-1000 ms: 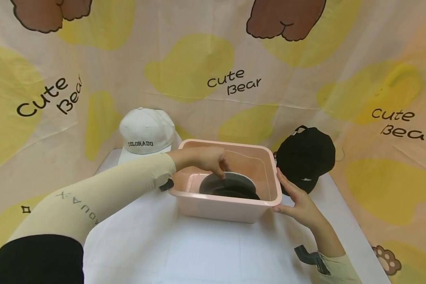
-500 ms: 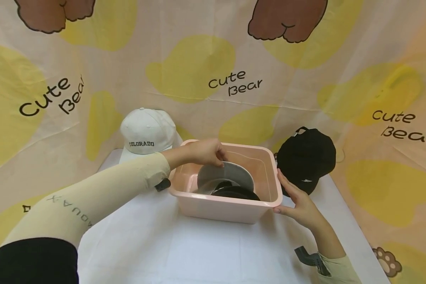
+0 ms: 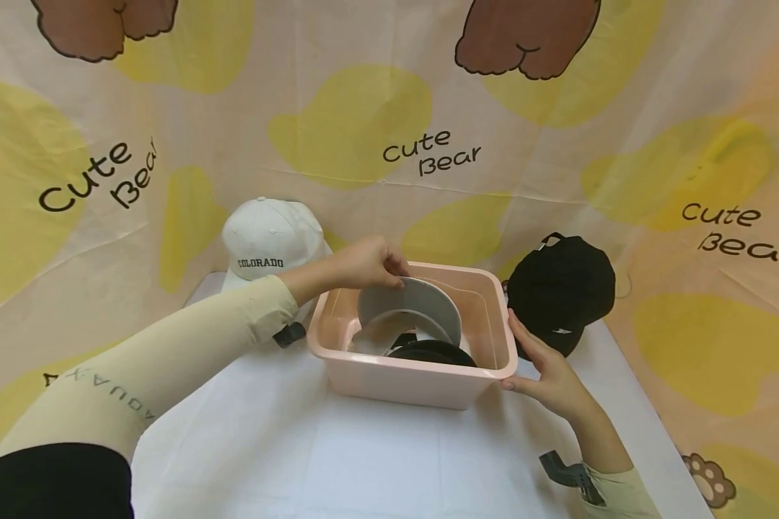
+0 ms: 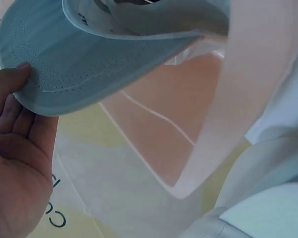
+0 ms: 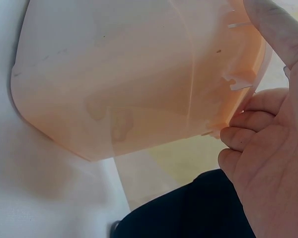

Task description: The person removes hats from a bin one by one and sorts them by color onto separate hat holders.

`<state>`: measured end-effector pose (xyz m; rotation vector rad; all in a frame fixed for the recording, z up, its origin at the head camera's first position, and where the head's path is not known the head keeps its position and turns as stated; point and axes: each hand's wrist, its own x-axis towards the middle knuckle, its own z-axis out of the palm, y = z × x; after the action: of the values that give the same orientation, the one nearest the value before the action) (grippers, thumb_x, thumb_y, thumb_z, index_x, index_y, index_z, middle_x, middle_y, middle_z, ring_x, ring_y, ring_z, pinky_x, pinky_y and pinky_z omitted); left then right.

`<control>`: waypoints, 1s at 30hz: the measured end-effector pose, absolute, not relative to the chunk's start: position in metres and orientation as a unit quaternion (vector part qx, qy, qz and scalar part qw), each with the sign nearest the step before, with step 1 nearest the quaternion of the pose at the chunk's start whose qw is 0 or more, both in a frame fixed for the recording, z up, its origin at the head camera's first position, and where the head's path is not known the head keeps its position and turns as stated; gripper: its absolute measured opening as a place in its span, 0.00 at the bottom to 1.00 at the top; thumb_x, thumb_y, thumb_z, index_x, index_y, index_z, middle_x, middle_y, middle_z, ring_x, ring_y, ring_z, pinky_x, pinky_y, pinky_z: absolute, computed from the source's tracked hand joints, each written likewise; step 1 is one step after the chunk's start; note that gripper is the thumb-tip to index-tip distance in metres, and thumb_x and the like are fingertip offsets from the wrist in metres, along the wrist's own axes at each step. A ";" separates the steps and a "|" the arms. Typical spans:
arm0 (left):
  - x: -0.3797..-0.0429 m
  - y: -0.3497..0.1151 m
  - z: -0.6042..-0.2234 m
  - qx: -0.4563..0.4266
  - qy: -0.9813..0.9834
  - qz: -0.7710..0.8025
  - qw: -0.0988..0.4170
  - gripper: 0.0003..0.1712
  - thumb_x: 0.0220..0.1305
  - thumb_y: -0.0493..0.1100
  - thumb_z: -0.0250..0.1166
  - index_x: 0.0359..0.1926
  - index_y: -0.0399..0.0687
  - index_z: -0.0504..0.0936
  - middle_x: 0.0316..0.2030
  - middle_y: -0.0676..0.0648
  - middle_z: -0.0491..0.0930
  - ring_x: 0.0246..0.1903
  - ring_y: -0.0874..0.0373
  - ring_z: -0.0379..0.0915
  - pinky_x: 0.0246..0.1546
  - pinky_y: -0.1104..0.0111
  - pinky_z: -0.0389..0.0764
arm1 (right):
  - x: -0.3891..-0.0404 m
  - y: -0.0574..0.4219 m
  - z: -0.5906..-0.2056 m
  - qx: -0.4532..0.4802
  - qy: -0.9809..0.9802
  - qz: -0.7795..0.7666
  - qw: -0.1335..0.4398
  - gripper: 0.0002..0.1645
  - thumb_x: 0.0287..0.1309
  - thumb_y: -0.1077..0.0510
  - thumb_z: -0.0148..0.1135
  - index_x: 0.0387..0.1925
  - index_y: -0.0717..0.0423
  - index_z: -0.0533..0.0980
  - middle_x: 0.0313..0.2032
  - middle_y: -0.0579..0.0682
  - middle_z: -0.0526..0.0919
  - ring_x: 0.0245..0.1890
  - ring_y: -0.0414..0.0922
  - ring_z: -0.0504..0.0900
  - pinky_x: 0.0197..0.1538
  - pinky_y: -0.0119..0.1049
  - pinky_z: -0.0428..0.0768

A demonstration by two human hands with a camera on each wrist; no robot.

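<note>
My left hand (image 3: 371,263) pinches the brim of a grey cap (image 3: 428,306), thumb on its near face. In the left wrist view the brim (image 4: 89,69) shows stitching and tiny holes, and part of the cap's inside opens beyond it. The cap stands tilted, its lower part still within a pink plastic tub (image 3: 402,382). A black item (image 3: 431,352), its kind mostly hidden by the tub's front wall, lies at the bottom. My right hand (image 3: 548,375) holds the tub's front right corner, fingers along the right side and thumb under the front rim (image 5: 260,59).
A white cap (image 3: 269,238) with COLORADO lettering sits behind the tub to the left. To the right of the tub is a black cap (image 3: 561,288), close to my right hand. White cloth (image 3: 376,454) covers the table, and a patterned fabric backdrop (image 3: 344,122) rises behind.
My left hand has moved up and slightly left, raising the grey cap's brim higher in the tub and uncovering more of the things below. The right hand and the tub stay put.
</note>
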<state>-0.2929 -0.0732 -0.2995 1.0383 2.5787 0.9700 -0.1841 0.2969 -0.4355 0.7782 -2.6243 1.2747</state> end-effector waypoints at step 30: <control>-0.269 -0.115 -0.256 0.263 0.843 0.467 -0.047 0.09 0.59 0.37 0.76 0.41 0.44 0.92 0.37 0.49 0.91 0.41 0.62 0.85 0.40 0.75 0.84 | -0.184 0.297 -0.436 0.257 -0.861 0.436 0.053 0.68 0.43 0.64 0.83 0.81 0.44 0.53 0.80 0.49 0.52 0.78 0.41 0.55 0.65 0.70 0.66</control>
<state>-0.2686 -0.1151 -0.2559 0.8510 2.7299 1.5135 -0.1839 0.2967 -0.4357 0.7806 -2.6169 1.3270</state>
